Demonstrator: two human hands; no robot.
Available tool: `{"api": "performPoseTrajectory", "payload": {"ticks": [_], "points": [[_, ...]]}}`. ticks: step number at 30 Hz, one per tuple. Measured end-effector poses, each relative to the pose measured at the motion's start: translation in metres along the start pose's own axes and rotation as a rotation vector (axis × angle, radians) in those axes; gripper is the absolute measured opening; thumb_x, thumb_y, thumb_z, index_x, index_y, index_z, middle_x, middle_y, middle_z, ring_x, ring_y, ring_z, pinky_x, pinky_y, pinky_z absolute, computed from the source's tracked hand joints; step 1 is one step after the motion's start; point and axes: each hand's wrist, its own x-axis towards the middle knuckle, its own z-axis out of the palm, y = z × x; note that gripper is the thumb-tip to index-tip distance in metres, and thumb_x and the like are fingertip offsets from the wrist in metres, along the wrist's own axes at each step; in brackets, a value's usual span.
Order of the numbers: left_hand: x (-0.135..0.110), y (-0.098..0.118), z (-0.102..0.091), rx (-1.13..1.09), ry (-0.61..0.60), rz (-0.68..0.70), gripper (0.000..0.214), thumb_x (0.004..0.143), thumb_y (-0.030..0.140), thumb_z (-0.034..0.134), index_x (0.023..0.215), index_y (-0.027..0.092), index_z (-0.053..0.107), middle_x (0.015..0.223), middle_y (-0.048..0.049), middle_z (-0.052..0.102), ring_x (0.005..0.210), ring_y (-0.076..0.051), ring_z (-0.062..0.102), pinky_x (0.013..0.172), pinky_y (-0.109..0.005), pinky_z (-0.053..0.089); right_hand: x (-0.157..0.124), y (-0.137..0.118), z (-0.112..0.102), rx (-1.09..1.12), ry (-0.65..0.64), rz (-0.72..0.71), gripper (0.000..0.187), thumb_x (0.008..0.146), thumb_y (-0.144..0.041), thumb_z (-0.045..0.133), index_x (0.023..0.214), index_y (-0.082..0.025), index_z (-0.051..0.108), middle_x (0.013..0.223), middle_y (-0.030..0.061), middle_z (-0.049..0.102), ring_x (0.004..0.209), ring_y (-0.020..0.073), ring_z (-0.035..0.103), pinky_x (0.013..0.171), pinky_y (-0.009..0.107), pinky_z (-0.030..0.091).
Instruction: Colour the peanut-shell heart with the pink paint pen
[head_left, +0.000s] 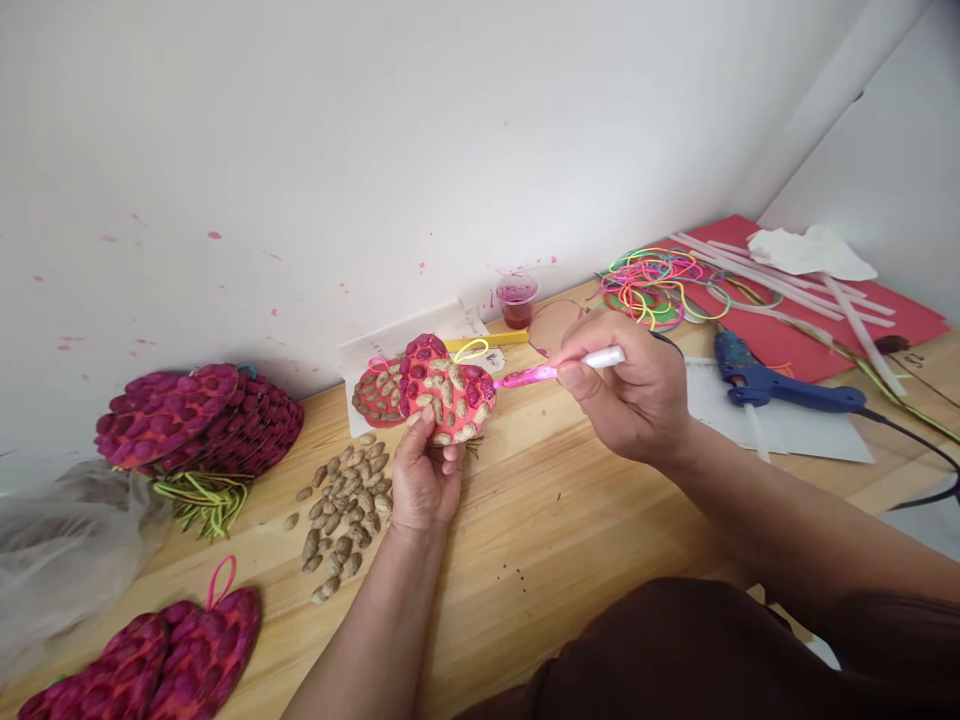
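I get one view, from the head: it looks forward and down over the table (540,500) to the wall (420,130), left hand (426,475) and right hand (628,385) close.

The heart-shaped piece (448,398) shows a red-orange ground studded with peanuts (456,376), magenta at both lobes and plain tan elsewhere, with a yellow loop (486,345); the brush (536,375) is bright pink toward its tip and white at the other end. The stacked pieces (202,410) are dark magenta over red, the loose peanuts (365,499) mottled tan-brown, and the glue gun (784,392) blue. The white wall (300,150) carries scattered pink specks, and the table (540,530) is pale, streaked wood.
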Motion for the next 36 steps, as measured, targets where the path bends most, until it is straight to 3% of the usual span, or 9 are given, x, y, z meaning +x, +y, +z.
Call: {"api": "performPoseTrajectory", "payload": {"ticks": [4,8,13,17,23,30,36], "points": [[0.0001,0.0004,0.0009,0.013,-0.008,0.008,0.035,0.074,0.023,0.084,0.072,0.018,0.05,0.056,0.0086,0.05,0.035,-0.002,0.04,0.033,-0.012,0.024,0.0001,-0.0005,-0.0002,-0.011,-0.05,-0.025,0.009,0.094,-0.033,0.07,0.092,-0.024,0.068,0.08,0.0024,0.07,0.072,0.019,0.062,0.069,0.037,0.047],[-0.0001,0.0002,0.001,0.004,0.014,0.002,0.035,0.071,0.022,0.084,0.072,0.018,0.05,0.055,0.0088,0.051,0.035,-0.002,0.04,0.032,-0.013,0.024,-0.0006,0.0001,-0.0003,-0.021,0.022,0.035,0.008,0.096,-0.032,0.066,0.093,-0.024,0.068,0.083,0.0034,0.07,0.073,0.0188,0.062,0.069,0.037,0.047],[-0.0004,0.0001,0.0005,0.011,0.009,0.004,0.036,0.071,0.023,0.085,0.072,0.018,0.049,0.056,0.0088,0.051,0.035,-0.002,0.04,0.032,-0.012,0.024,-0.001,-0.0003,0.0008,0.002,-0.013,0.018,0.008,0.094,-0.032,0.069,0.093,-0.024,0.068,0.08,0.0026,0.069,0.07,0.0182,0.061,0.068,0.036,0.047],[-0.0007,-0.0001,0.001,0.027,0.002,0.028,0.038,0.07,0.024,0.086,0.071,0.019,0.048,0.055,0.0091,0.05,0.035,-0.002,0.04,0.032,-0.012,0.024,-0.0013,-0.0009,0.0015,-0.042,0.038,0.051,0.008,0.095,-0.032,0.068,0.093,-0.025,0.067,0.082,0.0031,0.07,0.074,0.0188,0.062,0.071,0.037,0.048],[-0.0007,-0.0013,0.001,0.04,0.005,0.05,0.038,0.068,0.025,0.088,0.072,0.018,0.051,0.055,0.0088,0.051,0.036,-0.002,0.041,0.033,-0.012,0.025,-0.0012,-0.0018,0.0014,-0.018,-0.012,0.052,0.012,0.093,-0.036,0.072,0.093,-0.025,0.067,0.081,0.0023,0.07,0.071,0.0179,0.061,0.067,0.035,0.048],[0.0003,-0.0007,-0.0002,0.015,0.02,0.039,0.038,0.067,0.023,0.089,0.07,0.018,0.051,0.054,0.0088,0.051,0.036,-0.002,0.041,0.032,-0.012,0.025,-0.0018,0.0009,0.0011,-0.026,0.043,0.092,0.008,0.097,-0.031,0.066,0.092,-0.024,0.066,0.081,0.0022,0.069,0.074,0.0176,0.062,0.07,0.035,0.048],[-0.0001,-0.0003,0.002,0.024,0.025,0.029,0.038,0.069,0.025,0.089,0.07,0.018,0.051,0.055,0.0085,0.052,0.036,-0.002,0.041,0.032,-0.013,0.025,-0.0008,0.0001,0.0015,-0.032,0.002,0.044,0.009,0.095,-0.031,0.07,0.093,-0.024,0.066,0.082,0.0017,0.069,0.073,0.0174,0.062,0.07,0.035,0.047]]}}
